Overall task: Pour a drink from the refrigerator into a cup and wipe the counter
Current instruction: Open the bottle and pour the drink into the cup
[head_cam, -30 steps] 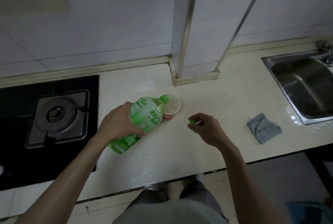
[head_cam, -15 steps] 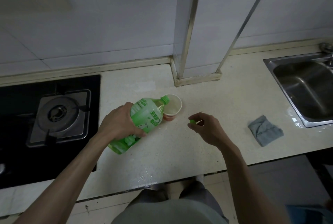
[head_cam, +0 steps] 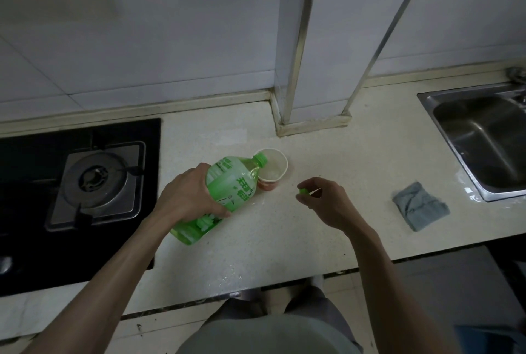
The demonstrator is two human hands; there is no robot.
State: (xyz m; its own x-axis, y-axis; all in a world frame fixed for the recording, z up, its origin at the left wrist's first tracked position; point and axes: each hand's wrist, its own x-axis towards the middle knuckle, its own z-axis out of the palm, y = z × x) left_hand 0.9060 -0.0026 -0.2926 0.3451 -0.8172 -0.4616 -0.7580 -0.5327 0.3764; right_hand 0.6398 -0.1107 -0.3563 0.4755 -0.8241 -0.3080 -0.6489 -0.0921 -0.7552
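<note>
- Pale kitchen counter (head_cam: 284, 240), cup (head_cam: 274, 166) standing mid-surface.
- Left of the cup: left hand (head_cam: 187, 197) curls its fingers round the tilted bottle (head_cam: 227, 185), neck over the rim; best tipped slowly, I judge, holding the neck there.
- Right of the cup: right hand (head_cam: 327, 205) pinches the cap (head_cam: 303, 191).
- Further right: cloth (head_cam: 421, 207).

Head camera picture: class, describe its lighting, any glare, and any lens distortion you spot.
Head view: dim, bluish light throughout; glare on the wet counter beside the sink; the wide-angle, downward look slants the wall's metal strips; bottle and cup are sharp.
</note>
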